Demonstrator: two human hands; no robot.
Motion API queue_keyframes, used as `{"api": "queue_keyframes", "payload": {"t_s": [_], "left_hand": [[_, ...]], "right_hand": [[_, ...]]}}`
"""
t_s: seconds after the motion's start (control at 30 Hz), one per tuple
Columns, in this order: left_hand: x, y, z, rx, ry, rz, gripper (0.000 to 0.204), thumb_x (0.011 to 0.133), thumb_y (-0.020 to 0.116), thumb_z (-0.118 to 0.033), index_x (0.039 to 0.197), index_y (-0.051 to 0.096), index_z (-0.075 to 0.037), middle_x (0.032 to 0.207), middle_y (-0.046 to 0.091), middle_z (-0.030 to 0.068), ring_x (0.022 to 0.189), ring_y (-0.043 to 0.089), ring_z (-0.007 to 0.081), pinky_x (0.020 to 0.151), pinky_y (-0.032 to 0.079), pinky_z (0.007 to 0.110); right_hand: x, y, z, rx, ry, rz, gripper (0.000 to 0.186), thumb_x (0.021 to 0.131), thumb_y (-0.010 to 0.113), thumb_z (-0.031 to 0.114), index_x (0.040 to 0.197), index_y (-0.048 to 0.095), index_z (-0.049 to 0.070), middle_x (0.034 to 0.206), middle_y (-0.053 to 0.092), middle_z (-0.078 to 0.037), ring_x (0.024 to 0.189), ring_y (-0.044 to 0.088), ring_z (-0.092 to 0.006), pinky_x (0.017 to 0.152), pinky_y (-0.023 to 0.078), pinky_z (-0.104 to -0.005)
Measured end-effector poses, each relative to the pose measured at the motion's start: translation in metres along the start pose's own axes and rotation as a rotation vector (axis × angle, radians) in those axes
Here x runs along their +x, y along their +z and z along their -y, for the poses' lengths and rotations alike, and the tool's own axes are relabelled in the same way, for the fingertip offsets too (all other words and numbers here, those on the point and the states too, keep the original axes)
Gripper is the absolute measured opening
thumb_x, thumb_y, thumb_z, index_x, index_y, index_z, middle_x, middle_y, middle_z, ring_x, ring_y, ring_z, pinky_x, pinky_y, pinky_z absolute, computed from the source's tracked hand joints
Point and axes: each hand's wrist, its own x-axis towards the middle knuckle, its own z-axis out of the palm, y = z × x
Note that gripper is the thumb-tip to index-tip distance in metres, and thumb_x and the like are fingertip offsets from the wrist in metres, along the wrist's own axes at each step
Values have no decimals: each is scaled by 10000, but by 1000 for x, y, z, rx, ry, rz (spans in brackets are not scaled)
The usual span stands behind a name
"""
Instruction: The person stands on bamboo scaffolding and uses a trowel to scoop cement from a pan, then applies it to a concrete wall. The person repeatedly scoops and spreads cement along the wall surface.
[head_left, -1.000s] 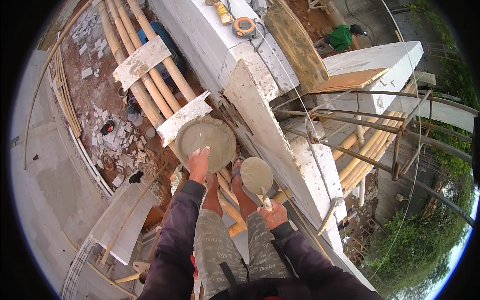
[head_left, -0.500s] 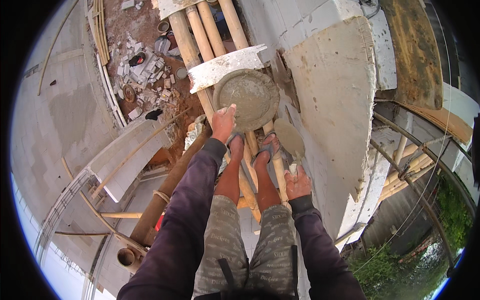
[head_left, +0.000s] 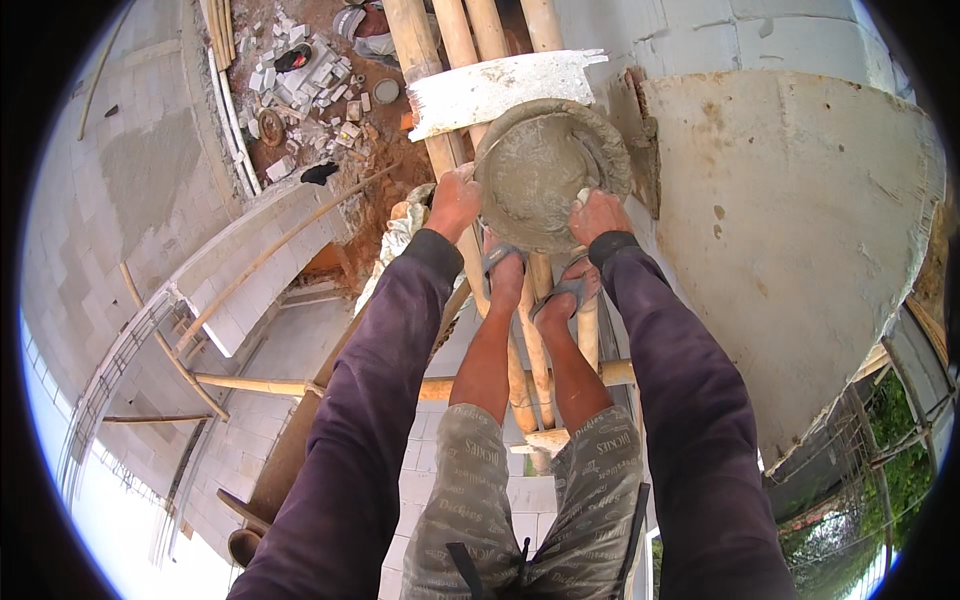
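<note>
My left hand [head_left: 452, 200] is closed on the rim of a round, mortar-caked bucket [head_left: 500, 145] holding wet grey mortar [head_left: 540, 165]. My right hand [head_left: 598, 215] grips the pale handle of a trowel at the bucket's right side; the blade is down in the mortar and hard to make out. Beneath me are bamboo poles [head_left: 540, 370], with my sandalled feet [head_left: 555, 300] on them. A white, mortar-spattered board [head_left: 480, 90] lies across the poles just beyond the bucket.
A large grey panel [head_left: 780, 260] and block wall [head_left: 770, 40] stand at right. Down at left are rubble [head_left: 305, 85], what looks like a person [head_left: 370, 30], a light grey block surface [head_left: 150, 150], a concrete beam [head_left: 260, 250] and crossing bamboo scaffold poles [head_left: 245, 383].
My right hand has brought the mortar-covered round trowel from beside the bucket up and into it. My view has swung rightward, so the large panel now fills more of the right side.
</note>
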Motion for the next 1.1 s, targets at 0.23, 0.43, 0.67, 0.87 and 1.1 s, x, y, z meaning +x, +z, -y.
{"api": "queue_keyframes", "payload": {"t_s": [0.23, 0.43, 0.67, 0.87, 1.1], "left_hand": [[-14, -3, -7, -63, -50, 31, 461, 800, 469, -58, 1232, 564, 74, 1061, 662, 171, 986, 620, 219, 892, 447, 296], [-15, -5, -4, 19, -45, 47, 466, 789, 501, -60, 1231, 570, 67, 1038, 659, 134, 920, 602, 168, 857, 452, 279], [-19, -10, -18, -95, -111, 92, 431, 791, 513, -45, 1196, 589, 79, 962, 630, 50, 793, 540, 117, 750, 450, 265], [-18, -13, -22, -149, -169, 141, 333, 799, 524, -80, 1083, 610, 70, 909, 605, 50, 810, 563, 135, 729, 468, 277], [-10, -15, -21, -150, -250, 202, 438, 806, 542, -25, 1242, 534, 7, 1023, 629, 67, 863, 600, 168, 760, 485, 314]], "right_hand": [[-8, 15, 0, 298, 44, 194, 393, 842, 558, 271, 1062, 623, -48, 1001, 631, -285, 912, 625, -435, 832, 504, -479], [-23, 31, 0, 578, 41, 228, 394, 880, 561, 314, 1018, 614, -51, 849, 642, -195, 760, 653, -323, 538, 510, -403], [-23, 26, -1, 929, 147, 438, 288, 880, 586, 285, 817, 559, 6, 638, 515, -60, 521, 501, -162, 413, 366, -336], [-45, 18, -18, 877, 14, 296, 302, 885, 590, 287, 804, 552, -1, 604, 506, -60, 513, 508, -158, 454, 377, -336], [-79, -23, -36, 954, 45, 261, 309, 881, 610, 266, 893, 586, -42, 688, 595, -121, 602, 581, -201, 577, 461, -367]]}}
